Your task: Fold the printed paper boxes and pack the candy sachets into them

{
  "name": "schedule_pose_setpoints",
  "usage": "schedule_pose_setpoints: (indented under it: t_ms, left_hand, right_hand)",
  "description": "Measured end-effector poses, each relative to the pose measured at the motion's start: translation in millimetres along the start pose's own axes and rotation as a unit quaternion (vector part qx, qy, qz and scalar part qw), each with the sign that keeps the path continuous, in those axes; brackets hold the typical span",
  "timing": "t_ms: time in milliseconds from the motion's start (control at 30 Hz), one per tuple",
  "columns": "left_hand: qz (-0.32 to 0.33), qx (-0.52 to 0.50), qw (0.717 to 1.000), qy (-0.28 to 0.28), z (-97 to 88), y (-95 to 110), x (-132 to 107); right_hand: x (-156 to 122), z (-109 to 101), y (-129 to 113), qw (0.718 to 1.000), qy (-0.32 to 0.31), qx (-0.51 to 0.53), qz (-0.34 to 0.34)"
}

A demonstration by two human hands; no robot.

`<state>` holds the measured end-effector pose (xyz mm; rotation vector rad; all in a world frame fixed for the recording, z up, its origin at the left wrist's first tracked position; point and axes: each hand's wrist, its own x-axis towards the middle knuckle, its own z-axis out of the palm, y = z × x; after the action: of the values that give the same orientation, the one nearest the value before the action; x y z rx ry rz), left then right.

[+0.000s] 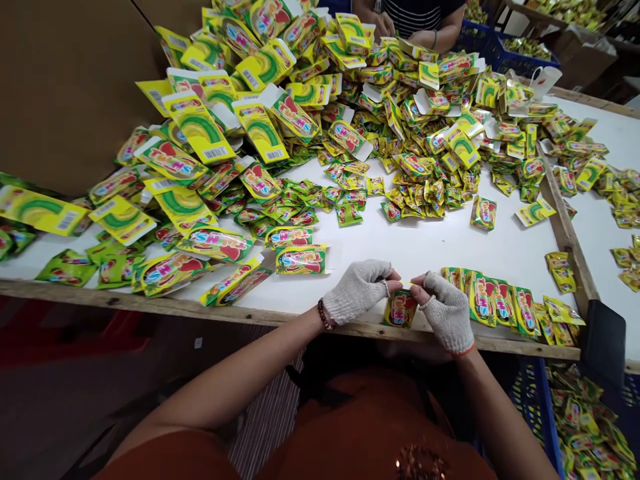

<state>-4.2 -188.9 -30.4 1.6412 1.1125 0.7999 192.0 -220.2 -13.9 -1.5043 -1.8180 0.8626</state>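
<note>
Close to the table's front edge, a small green and yellow candy box [400,309] stands between my hands, its flap end toward my fingers. My left hand [357,290], in a white glove with bare fingertips, pinches the flap end from the left. From the right, my right hand [445,308], gloved the same way, pinches the same end. What is inside the box is hidden. Just right of my right hand is a row of similar boxes [483,298] along the edge. To the left of my hands lies another box [301,260] with its end flap out.
A large heap of boxes [300,120] covers the back and left of the white table [360,247]. Small sachets [420,193] lie before it. A wooden divider [565,227] and a dark phone-like object [605,340] stand right. Blue crates hold more packets [585,420]. Another person [415,20] works opposite.
</note>
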Motion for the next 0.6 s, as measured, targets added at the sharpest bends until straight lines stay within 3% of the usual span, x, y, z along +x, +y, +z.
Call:
schedule_pose_setpoints:
  t_ms: [100, 267, 367, 500, 600]
  left_hand:
    - [0.020, 0.022, 1.000, -0.007, -2.4, 0, 0]
    - [0.179, 0.035, 0.983, -0.019, -4.6, -10, -10]
    - [0.232, 0.078, 0.969, -0.040, -5.5, -14, -15]
    - [0.253, 0.124, 0.959, -0.029, -5.5, -10, -16]
    - [0.226, 0.169, 0.958, -0.045, -15.5, -4, -12]
  right_hand:
    - [2, -1, 1, 1.000, -0.004, -0.003, -0.009]
    - [0, -7, 10, 0.995, -0.025, 0.027, -0.092]
    - [-4, -7, 17, 0.990, -0.046, 0.049, -0.120]
    - [-8, 6, 15, 0.993, -0.037, 0.060, -0.099]
    - [-10, 9, 9, 0.996, -0.022, 0.056, -0.067]
